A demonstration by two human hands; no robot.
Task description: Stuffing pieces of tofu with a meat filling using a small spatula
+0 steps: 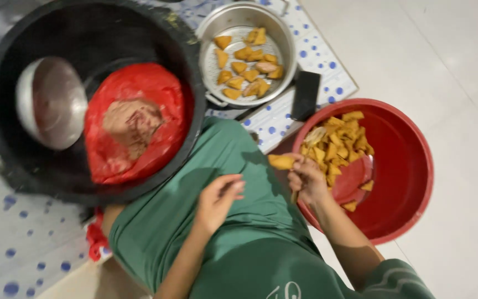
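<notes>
My right hand (307, 178) holds a yellow-brown fried wedge (281, 161) at the near rim of a red basin (405, 166), which is filled with several similar pieces (341, 141) and a small red dish (351, 180). A thin stick shows below its fingers. My left hand (218, 199) rests over my green-clad knee (217, 166), fingers loosely curled, with nothing in it.
A big black tub (6, 155) at the left holds a red plastic bag (134, 122) of brownish filling and a steel bowl (51, 102). A steel steamer pan (244, 55) with several wedges and a black phone (305, 95) sit on a blue-dotted mat (327, 66).
</notes>
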